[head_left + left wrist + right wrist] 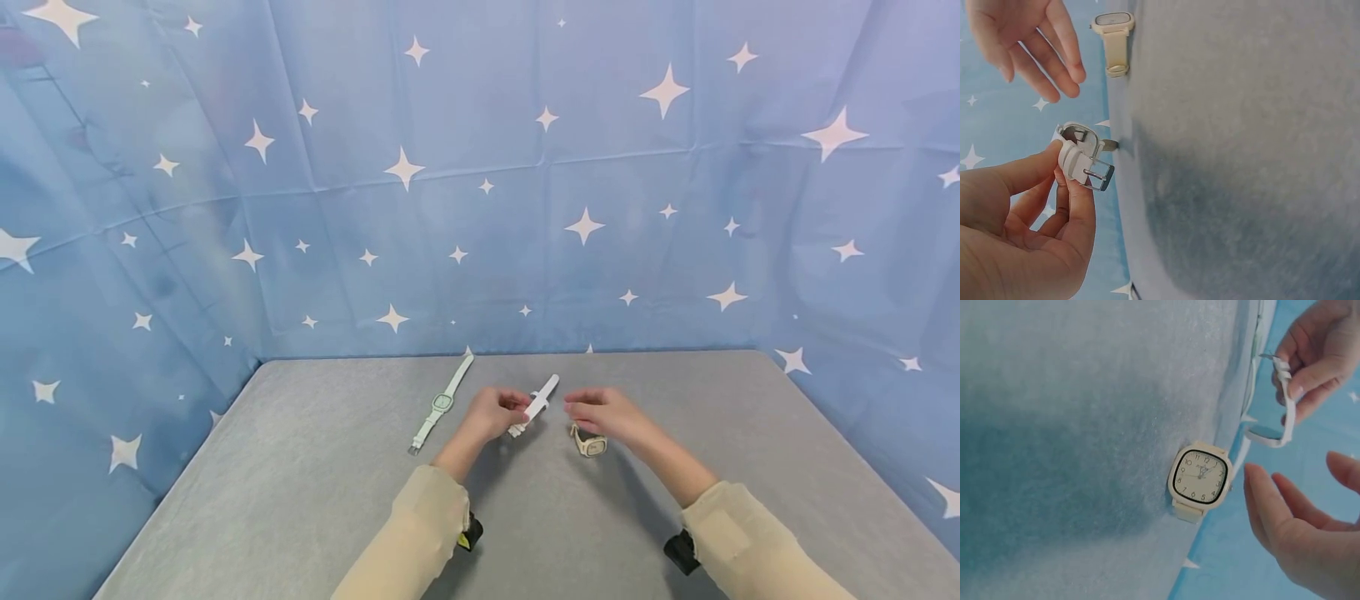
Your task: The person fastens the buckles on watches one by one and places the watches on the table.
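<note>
Pinched between the thumb and fingers of my left hand [491, 414] is a white wristwatch [542, 402], held above the table by its strap near the buckle. The left wrist view shows the metal buckle [1102, 175] and strap loops close up. My right hand [611, 412] hovers a short way to the right, fingers loosely bent with nothing in them. Just below it on the table stands a beige wristwatch [592, 446]; its square dial [1200, 477] with numerals faces the right wrist camera. Left of my left hand, a pale green wristwatch [442, 402] lies stretched out flat.
The grey table [300, 500] ends at the back against a blue curtain [480, 208] printed with white stars, which also runs along both sides. Dark devices are strapped at the left cuff [471, 532] and the right cuff [681, 552].
</note>
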Motion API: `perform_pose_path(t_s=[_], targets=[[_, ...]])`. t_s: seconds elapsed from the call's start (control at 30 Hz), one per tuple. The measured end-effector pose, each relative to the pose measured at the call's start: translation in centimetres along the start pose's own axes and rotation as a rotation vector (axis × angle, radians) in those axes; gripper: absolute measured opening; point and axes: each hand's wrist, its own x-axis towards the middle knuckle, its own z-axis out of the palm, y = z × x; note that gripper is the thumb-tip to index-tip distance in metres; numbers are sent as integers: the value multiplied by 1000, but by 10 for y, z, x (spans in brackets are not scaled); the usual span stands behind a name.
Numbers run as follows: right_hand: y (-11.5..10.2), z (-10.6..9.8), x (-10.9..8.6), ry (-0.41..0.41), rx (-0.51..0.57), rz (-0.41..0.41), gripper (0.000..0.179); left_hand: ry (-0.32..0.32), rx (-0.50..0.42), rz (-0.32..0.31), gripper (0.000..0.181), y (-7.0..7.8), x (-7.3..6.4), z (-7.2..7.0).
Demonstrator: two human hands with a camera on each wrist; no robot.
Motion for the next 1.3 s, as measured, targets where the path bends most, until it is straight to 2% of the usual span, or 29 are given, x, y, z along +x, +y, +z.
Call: perform_pose_path(t_s=[0.23,0.67,0.8,0.97,1.07,1.3], targets=[[0,5,0,-24,41,-9,47,-11,-23,62,16,6,-5,-6],[1,13,-4,-31,69,-32,45,-75,-63,84,17,17,-14,-18],[-1,14,-5,4,32,-73,45,-99,-74,119,18,22,-18,-21],[-2,17,-4,74,-74,-146,45,-129,-83,158,20,27,-23,-23],[-3,20,-3,101,-99,-161,47,-140,-85,183,19,31,-26,-24],[-3,23,-3,85,-90,-157,47,-167,-121,218,19,37,-32,-27]])
